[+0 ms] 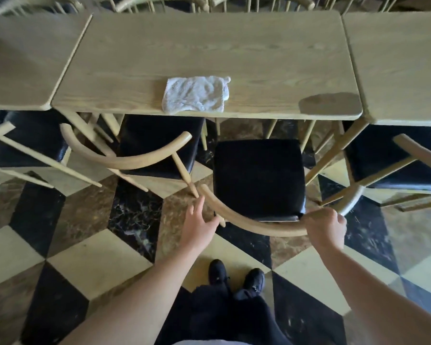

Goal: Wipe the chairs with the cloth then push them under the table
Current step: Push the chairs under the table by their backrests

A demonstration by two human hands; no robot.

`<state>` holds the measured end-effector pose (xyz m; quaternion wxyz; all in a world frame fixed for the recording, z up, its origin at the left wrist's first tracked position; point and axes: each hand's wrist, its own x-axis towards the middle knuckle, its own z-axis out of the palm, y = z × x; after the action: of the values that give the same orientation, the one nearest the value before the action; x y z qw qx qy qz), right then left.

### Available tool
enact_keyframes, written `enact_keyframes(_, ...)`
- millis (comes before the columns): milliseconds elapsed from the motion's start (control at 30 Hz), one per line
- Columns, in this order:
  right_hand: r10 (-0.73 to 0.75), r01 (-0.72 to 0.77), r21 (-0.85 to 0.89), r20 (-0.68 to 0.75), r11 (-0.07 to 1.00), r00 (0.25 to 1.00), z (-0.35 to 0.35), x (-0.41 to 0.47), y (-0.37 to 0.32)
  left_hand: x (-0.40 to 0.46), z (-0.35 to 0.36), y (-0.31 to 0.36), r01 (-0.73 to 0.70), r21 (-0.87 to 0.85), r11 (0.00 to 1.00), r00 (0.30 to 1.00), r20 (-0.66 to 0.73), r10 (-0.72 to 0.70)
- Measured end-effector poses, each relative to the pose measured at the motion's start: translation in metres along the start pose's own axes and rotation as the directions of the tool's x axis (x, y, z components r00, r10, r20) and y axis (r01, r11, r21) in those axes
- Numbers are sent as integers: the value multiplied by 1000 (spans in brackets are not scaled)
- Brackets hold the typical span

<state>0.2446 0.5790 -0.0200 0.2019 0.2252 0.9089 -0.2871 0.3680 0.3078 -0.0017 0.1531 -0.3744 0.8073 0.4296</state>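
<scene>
A wooden chair with a black seat (258,175) stands in front of me, pulled out from the light wood table (209,46). My right hand (325,226) grips the right part of its curved backrest (246,221). My left hand (199,221) is beside the backrest's left end, fingers spread and relaxed, holding nothing. A white cloth (197,94) lies crumpled flat at the table's near edge. A second chair (157,143) to the left sits partly under the table.
More tables adjoin on the left (23,58) and right (403,58), each with a black-seated chair (25,140) (393,158) below. Chair backs line the far side. My dark shoes (234,273) stand on a chequered marble floor (90,260).
</scene>
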Motion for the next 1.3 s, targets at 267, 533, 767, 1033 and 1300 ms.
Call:
enact_keyframes(267,89,-73,243,-56,967,994,-14,50,24,37,38,26,65,-355,933,992,-75,-97)
enact_keyframes(533,141,-215,498,182,840,973,-30,94,45,47,71,46,334,-663,670,896,2,-444)
enact_keyframes(767,279,-411,439,336,799,900,-32,128,38,73,74,34,467,-736,490,825,163,-541)
enact_keyframes(1033,384,-491,452,312,745,869,-19,130,36,95,69,23,483,-763,429,804,193,-562)
enact_keyframes(1300,386,-457,591,253,664,887,2,125,15,128,54,20,355,-813,461,872,110,-477)
